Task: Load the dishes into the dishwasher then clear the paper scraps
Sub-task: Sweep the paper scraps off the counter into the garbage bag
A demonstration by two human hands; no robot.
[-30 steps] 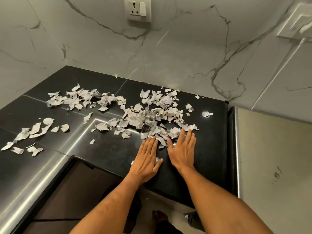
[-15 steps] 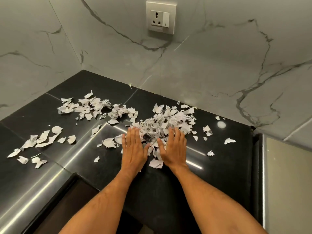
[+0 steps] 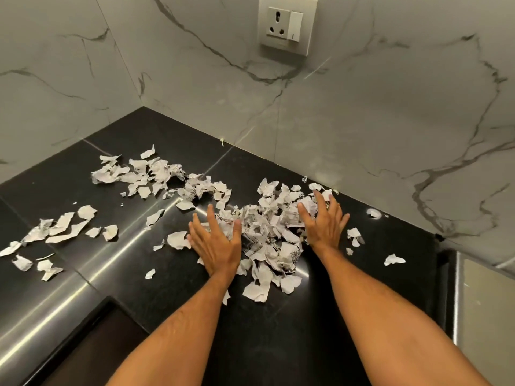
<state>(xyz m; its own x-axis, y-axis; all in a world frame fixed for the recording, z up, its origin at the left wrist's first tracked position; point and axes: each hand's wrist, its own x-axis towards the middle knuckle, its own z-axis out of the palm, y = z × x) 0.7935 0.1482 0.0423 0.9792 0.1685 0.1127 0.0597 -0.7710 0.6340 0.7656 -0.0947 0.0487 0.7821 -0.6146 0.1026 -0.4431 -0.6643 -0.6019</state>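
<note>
Torn white paper scraps lie across a black stone counter (image 3: 278,324). The thickest heap of scraps (image 3: 267,232) sits between my two hands. My left hand (image 3: 217,243) lies flat on the counter at the heap's left side, fingers straight and spread. My right hand (image 3: 324,224) rests on the heap's right side with fingers spread and slightly bent over the paper. A second cluster of scraps (image 3: 145,174) lies farther left and back. A looser group of scraps (image 3: 61,229) lies at the far left. No dishes or dishwasher are in view.
Marble walls meet in a corner behind the counter, with a wall socket (image 3: 287,23) above. A few stray scraps (image 3: 394,259) lie right of my right hand. A pale steel surface (image 3: 485,302) borders the counter at the right. The counter's front edge drops off at the lower left.
My hands have spread apart from the middle of the heap to its left and right sides. The right hand has gone farther back. The view has moved closer to the wall.
</note>
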